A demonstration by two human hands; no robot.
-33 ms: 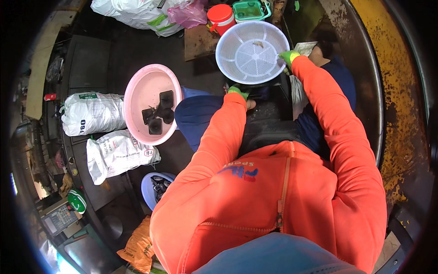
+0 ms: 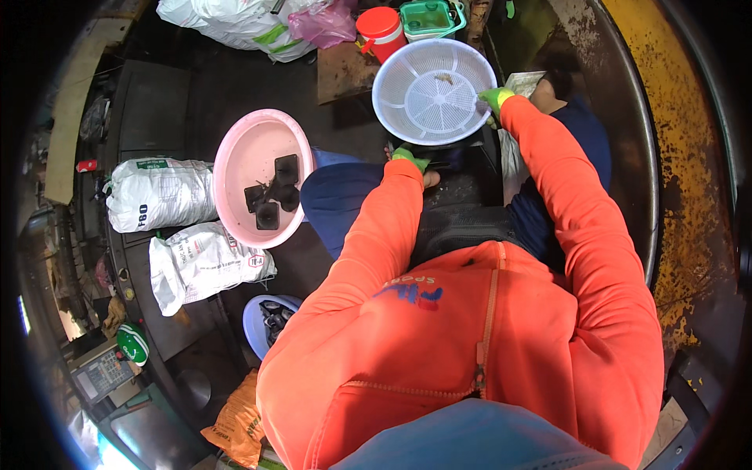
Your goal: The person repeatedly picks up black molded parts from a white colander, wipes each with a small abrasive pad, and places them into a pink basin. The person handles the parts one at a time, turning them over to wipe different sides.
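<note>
Taking the white basket [image 2: 433, 90] as the landmark and going left to right: far to its left lie two white sacks [image 2: 160, 193], and nearer on that side sits a pink basin [image 2: 252, 157] with a few dark blocks [image 2: 274, 192] in it. The left hand [image 2: 413, 160], in a green glove, clasps the basket's near rim; the right hand [image 2: 495, 99] grips its right rim. Both hands look closed on it. To hold it well, I would keep it level with both grips firm. Behind the basket stand a red tub [image 2: 381, 31] and a green box [image 2: 429, 17]. The floor is dark and grimy, with a rusty yellow wall [image 2: 689, 157] to the right.
</note>
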